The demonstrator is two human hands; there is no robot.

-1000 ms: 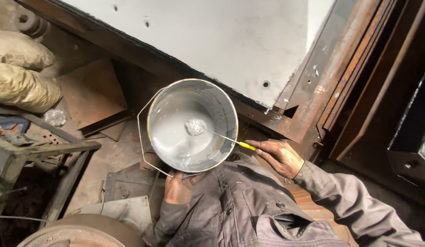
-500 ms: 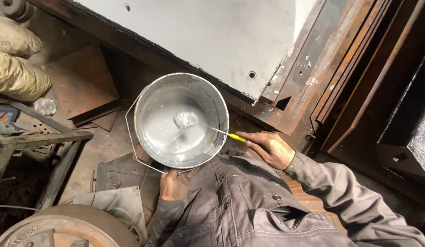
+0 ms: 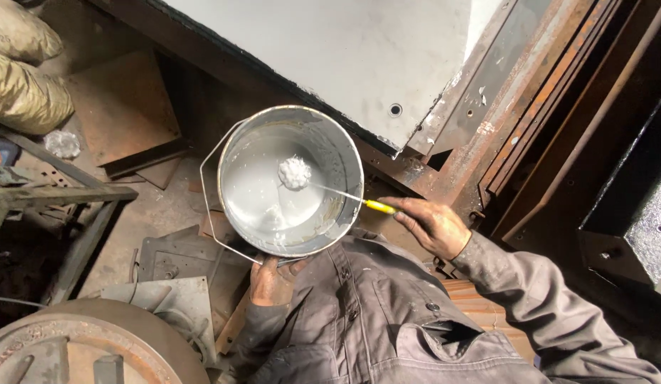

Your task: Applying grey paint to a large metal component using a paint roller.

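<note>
I see the metal bucket (image 3: 291, 181) at frame centre, coated inside with white paint, its wire bail hanging to the left. My left hand (image 3: 272, 279) grips the bucket's near rim from below. My right hand (image 3: 431, 226) is closed on the yellow-handled roller (image 3: 323, 183); its white head sits inside the bucket. Beyond the bucket: a grey painted panel (image 3: 344, 50), rusty steel frames (image 3: 529, 121). Left: tan sacks (image 3: 24, 78), a rusty plate (image 3: 120, 114).

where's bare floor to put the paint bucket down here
Freest: the rusty flat plate left of the bucket, and the dusty floor between that plate and the metal frame. Crowded: scrap sheets beside the left hand; steel channels beyond the right hand.
</note>
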